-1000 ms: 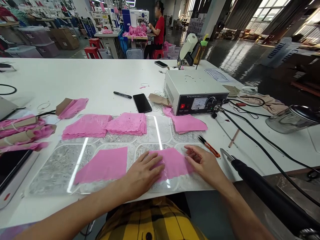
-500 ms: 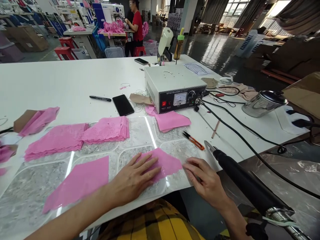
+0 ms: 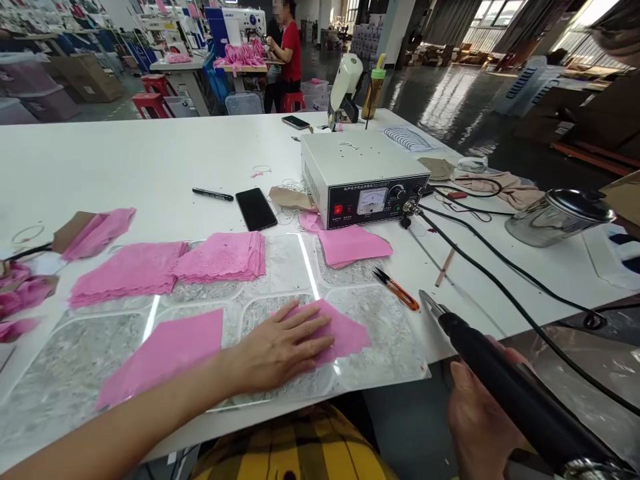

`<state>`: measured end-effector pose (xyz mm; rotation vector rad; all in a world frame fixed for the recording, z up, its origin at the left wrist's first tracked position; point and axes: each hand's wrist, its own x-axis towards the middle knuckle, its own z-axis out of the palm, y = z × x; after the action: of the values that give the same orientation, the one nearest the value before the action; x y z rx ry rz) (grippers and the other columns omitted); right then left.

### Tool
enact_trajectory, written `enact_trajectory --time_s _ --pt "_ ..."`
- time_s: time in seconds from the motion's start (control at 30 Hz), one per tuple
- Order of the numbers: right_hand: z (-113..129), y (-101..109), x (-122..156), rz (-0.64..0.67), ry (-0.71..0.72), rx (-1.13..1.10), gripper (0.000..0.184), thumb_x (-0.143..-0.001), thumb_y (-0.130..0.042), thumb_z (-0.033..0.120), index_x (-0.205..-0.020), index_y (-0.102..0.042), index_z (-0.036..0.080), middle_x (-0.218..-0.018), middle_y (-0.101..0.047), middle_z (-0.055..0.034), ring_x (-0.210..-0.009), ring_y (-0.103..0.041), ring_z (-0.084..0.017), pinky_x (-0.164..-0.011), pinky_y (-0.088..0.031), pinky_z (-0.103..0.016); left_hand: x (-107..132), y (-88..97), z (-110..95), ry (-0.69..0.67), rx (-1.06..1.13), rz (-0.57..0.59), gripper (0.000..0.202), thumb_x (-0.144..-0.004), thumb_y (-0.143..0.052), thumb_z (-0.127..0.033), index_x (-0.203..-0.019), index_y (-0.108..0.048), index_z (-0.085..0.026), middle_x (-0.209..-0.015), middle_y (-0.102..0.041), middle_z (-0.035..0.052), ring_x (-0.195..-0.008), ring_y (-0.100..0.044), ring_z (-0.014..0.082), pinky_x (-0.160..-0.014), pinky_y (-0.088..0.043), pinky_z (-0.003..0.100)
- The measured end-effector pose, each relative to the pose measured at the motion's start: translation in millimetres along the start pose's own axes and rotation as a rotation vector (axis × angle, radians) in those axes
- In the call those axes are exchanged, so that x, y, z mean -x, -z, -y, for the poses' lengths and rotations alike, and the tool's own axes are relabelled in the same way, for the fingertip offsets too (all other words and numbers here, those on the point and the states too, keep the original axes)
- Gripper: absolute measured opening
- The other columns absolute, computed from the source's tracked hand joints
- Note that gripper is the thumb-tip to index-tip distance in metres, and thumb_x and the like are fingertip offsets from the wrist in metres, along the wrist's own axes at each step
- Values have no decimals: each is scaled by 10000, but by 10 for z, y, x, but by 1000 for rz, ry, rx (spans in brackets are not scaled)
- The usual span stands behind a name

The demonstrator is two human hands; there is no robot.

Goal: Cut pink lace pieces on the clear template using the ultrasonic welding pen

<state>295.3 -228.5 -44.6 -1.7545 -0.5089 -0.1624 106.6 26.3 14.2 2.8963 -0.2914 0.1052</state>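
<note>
My left hand (image 3: 280, 347) lies flat with fingers spread on a pink fabric piece (image 3: 345, 333), pressing it to the glass plate (image 3: 380, 347) on the white table. My right hand (image 3: 483, 417) is below the table edge at the right, its fingers wrapped round the black handle of a wand tool (image 3: 500, 373) whose metal tip points at the plate. A black cable (image 3: 500, 287) runs from the tool to the white control box (image 3: 367, 177).
Another pink piece (image 3: 165, 357) lies left of my hand. Pink stacks (image 3: 220, 257) sit behind it, one more (image 3: 353, 245) by the box. Orange snips (image 3: 397, 290), a phone (image 3: 256, 209), a pen (image 3: 213, 194) and a steel pot (image 3: 560, 217) are on the table. A person in red (image 3: 290, 50) works far off.
My right hand left the pink piece, dropped past the table edge and took hold of the black wand tool. My left hand stayed pressed on the fabric.
</note>
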Motion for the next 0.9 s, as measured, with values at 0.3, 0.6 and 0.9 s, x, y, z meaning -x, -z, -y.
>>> enact_trajectory --time_s 0.3,0.6,0.9 --pt "69 -397 -442 -499 226 -205 410 -843 -549 323 -1245 -496 261 -1209 -583 -91 -1282 -495 -358 -1036 -453 -653 -37 -49 -28 35 48 -1 425 -1024 -438 -357 -1430 -472 -233 -1526 -404 80 -1455 -297 276 -1209 -207 511" --pt "174 138 -663 -329 101 -418 332 -877 -364 491 -976 -657 374 -1095 -569 -46 -817 -580 -259 -527 -462 -453 -31 -114 -21 17 39 -69 407 -1021 -446 -345 -1396 -514 -203 -1497 -449 97 -1438 -335 287 -1206 -216 509" --pt "843 -226 -406 -51 -115 -391 218 -793 -368 385 -849 -544 270 -769 -272 -4 -558 -296 -150 -517 -308 -332 -30 -133 -29 43 106 -69 418 -1011 -478 -339 -1416 -489 -237 -1503 -441 89 -1452 -309 267 -1216 -192 504"
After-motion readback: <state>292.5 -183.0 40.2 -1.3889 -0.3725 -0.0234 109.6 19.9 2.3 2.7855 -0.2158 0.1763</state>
